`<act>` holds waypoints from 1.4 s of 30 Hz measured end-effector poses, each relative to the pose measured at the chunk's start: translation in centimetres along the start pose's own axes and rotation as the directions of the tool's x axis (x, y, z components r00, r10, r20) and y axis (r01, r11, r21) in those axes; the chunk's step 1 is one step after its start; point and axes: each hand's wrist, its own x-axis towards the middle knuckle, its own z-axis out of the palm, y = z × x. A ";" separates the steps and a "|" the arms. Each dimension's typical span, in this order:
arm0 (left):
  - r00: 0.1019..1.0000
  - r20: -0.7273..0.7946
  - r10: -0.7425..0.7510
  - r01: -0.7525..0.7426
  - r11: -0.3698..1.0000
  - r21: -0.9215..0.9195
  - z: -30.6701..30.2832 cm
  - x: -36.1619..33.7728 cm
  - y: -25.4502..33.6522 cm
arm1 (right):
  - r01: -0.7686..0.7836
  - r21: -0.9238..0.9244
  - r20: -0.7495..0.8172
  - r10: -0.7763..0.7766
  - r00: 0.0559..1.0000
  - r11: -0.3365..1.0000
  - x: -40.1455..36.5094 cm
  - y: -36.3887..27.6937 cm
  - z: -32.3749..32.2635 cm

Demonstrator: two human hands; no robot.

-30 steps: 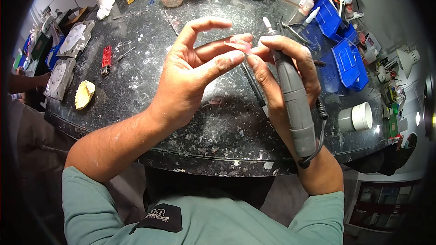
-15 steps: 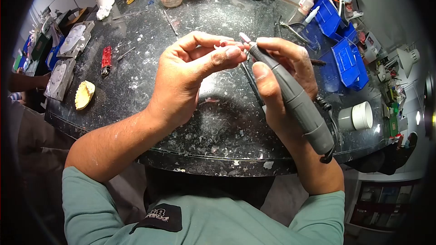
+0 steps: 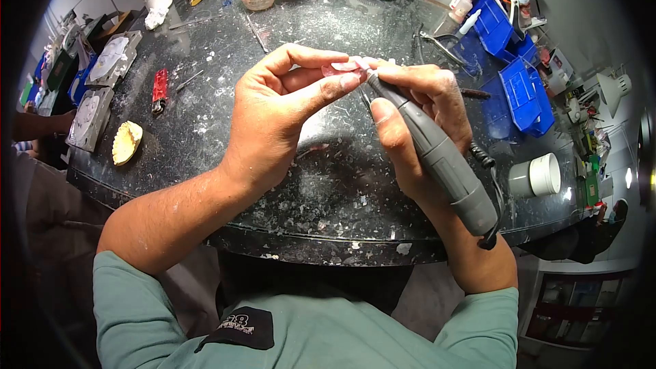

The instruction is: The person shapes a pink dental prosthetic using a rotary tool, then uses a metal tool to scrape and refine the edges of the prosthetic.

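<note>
A small pink denture piece [image 3: 336, 69] is pinched between the thumb and fingers of my left hand [image 3: 270, 113], which partly cover it. My right hand [image 3: 427, 116] is wrapped around a dark grey rotary handpiece [image 3: 444, 157], its thumb on the near side. The handpiece slants up to the left, and its tip meets the right end of the pink piece or sits right beside it. Fingers hide the exact contact. A coiled cable [image 3: 482, 156] trails from the handpiece's rear.
Left on the dark bench [image 3: 205, 164] lie a yellow dental cast [image 3: 126, 143], a red object with a dark end [image 3: 160, 85] and grey molds [image 3: 90, 119]. Blue bins [image 3: 525, 96] and a white tub [image 3: 544, 174] stand right. Bottles line the back. Another person's arm [image 3: 44, 125] shows far left.
My right hand has brought the handpiece left, its tip now at the pink piece instead of apart above it. My left hand has tilted slightly, exposing more of the piece.
</note>
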 end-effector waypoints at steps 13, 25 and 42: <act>1.000 -0.022 0.018 -0.014 0.983 0.180 0.0 -0.3 0.5 | -0.002 -0.026 0.117 0.005 0.993 1.000 -0.2 -0.4 -0.2; 0.983 0.085 0.164 -0.179 0.957 0.228 -0.3 0.0 -0.1 | -0.369 0.221 -0.021 0.382 0.924 0.903 0.1 -1.0 -0.1; 0.996 0.046 0.081 -0.090 0.962 0.257 0.4 -0.2 0.4 | -0.320 0.115 -0.041 0.327 0.944 0.940 0.3 -1.2 -0.7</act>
